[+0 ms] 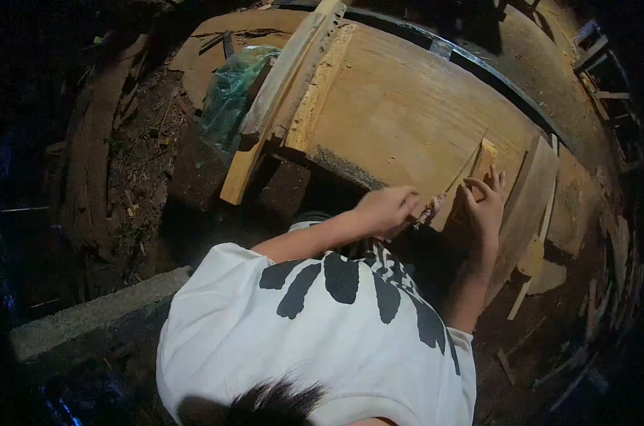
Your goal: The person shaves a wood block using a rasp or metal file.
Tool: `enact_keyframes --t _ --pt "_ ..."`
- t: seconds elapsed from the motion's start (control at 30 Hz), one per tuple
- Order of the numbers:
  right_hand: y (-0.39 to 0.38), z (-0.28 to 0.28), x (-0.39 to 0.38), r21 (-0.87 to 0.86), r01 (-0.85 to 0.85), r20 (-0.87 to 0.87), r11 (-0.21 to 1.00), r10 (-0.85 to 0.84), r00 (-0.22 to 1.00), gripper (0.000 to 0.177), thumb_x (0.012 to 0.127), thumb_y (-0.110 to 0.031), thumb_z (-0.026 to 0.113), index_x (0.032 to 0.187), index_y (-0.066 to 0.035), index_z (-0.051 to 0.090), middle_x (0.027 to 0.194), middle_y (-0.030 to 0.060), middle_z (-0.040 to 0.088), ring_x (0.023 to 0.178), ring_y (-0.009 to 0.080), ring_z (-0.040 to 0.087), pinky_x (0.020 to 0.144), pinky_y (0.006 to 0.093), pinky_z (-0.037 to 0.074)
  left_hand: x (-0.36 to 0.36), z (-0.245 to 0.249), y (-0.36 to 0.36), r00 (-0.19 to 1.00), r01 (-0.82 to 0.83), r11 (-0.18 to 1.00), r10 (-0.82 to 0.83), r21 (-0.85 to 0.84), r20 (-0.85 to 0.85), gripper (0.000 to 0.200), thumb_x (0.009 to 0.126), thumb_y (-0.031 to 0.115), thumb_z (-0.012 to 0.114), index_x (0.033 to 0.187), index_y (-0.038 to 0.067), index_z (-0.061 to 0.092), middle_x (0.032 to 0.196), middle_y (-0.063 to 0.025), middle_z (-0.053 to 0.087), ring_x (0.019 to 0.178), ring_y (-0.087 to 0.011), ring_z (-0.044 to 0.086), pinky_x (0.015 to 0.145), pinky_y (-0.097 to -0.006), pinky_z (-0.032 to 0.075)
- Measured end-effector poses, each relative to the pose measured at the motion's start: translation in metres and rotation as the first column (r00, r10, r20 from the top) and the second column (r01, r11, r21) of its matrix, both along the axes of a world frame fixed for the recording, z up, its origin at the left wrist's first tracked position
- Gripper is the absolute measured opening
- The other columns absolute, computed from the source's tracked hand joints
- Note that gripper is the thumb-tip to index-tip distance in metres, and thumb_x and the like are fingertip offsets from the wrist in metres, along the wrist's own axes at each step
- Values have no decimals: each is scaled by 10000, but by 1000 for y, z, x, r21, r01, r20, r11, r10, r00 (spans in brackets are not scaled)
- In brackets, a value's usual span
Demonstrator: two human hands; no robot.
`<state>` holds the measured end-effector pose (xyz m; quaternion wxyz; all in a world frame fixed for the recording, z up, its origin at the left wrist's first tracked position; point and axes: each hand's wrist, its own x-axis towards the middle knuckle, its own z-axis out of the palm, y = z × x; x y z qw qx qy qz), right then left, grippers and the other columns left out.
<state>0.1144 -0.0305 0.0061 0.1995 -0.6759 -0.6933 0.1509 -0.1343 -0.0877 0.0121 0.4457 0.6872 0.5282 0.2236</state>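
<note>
My left hand (389,211) is closed, with its fingers curled in at the near edge of a broad wooden board (407,99). What it holds, if anything, is hidden. Just right of it is a slim tool (430,211) with a cloth-like wrapped handle and a thin, pointed shaft angled away from me across the board. My right hand (485,202) is raised beside a wood strip (471,174), thumb and index finger pinched together and the other fingers stretched out. Anything in that pinch is too small to make out.
Wooden beams (286,78) border the board on the left, near a green plastic bag (230,92). A plank (521,199) slants along the right side. A concrete ledge (95,312) lies at lower left, and wood scraps (506,366) litter the dark ground.
</note>
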Motion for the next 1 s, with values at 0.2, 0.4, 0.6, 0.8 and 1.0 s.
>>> enact_keyframes --t 0.2,0.4,0.6,0.8,1.0 --pt "-1 3 -2 -32 11 49 999 -10 999 160 807 -301 677 925 -204 723 1461 54 365 1411 302 177 1102 448 269 -110 -6 38 776 -596 684 625 420 85 181 902 187 559 999 46 619 785 -118 579 755 -187 573 669 -328 463" --pt "2 -3 2 -31 -17 31 999 18 999 164 807 -310 671 925 -204 714 1440 41 390 1412 294 174 1107 467 253 -276 4 27 174 -761 179 982 623 -69 502 874 288 596 1248 16 402 1208 -237 482 1071 -386 493 868 -478 414" --pt "0 3 -2 -47 -8 51 999 10 999 151 811 -289 649 924 -207 708 1436 37 393 1414 288 168 1108 477 250 -391 -38 5 139 -984 87 924 -159 -357 1004 777 542 672 1401 -76 186 1423 -265 314 1286 -372 370 1014 -458 357" --pt "1 -7 4 -29 -26 51 999 27 998 150 812 -290 647 930 -214 701 1435 32 394 1418 283 158 1086 496 279 -397 25 41 222 -973 229 965 37 -141 583 853 433 626 1193 -35 559 1134 -168 616 1046 -281 584 833 -400 445" --pt "2 -5 1 -43 -18 46 999 20 999 158 800 -305 661 926 -218 702 1425 34 410 1409 292 181 1079 464 303 -400 117 117 398 -768 470 883 436 -251 530 882 426 592 1165 -22 578 1047 -141 649 957 -268 609 842 -385 459"
